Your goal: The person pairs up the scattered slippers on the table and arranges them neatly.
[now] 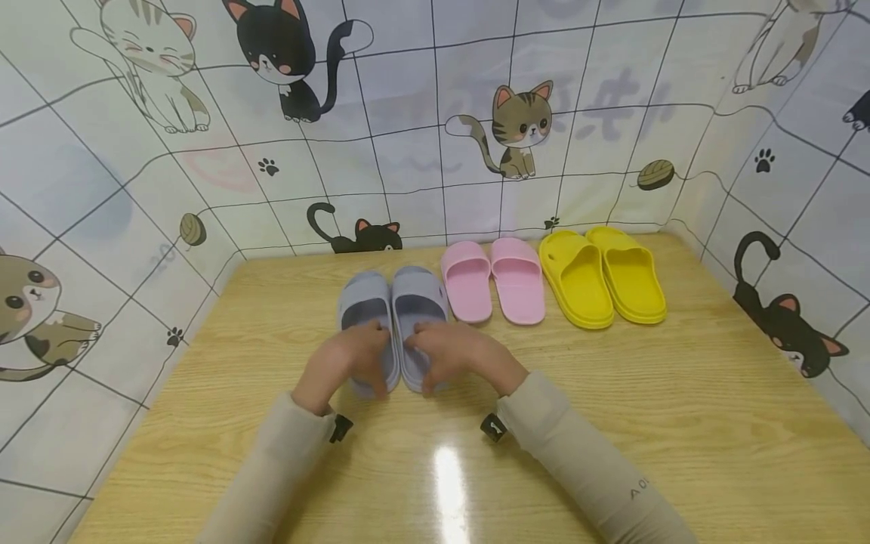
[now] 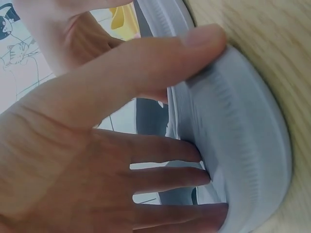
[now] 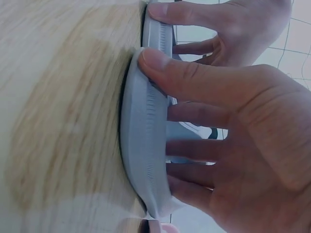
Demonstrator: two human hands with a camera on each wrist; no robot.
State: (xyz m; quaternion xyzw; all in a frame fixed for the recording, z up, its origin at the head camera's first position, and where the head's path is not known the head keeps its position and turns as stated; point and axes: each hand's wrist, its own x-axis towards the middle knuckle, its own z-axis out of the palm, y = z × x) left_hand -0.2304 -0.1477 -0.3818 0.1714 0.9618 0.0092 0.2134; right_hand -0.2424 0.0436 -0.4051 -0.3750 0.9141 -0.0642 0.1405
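Note:
A pair of grey slippers stands side by side on the wooden table, toes towards the back wall. My left hand (image 1: pixel 355 353) grips the heel of the left grey slipper (image 1: pixel 365 289). In the left wrist view its thumb lies against the heel's outer edge (image 2: pixel 248 141), while the fingers reach onto the insole. The right grey slipper (image 1: pixel 418 282) is held the same way by my right hand (image 1: pixel 454 352). The right wrist view has that thumb on the slipper's ribbed side (image 3: pixel 143 131) and the fingers over the top. The slippers' heels are partly hidden by the hands.
Right of the grey pair stand pink slippers (image 1: pixel 518 283), then yellow slippers (image 1: pixel 578 281), both along the back wall (image 1: pixel 408 166). Cat-patterned walls enclose the wooden table (image 1: pixel 680 423) at the back and both sides. A light reflection shows near the front.

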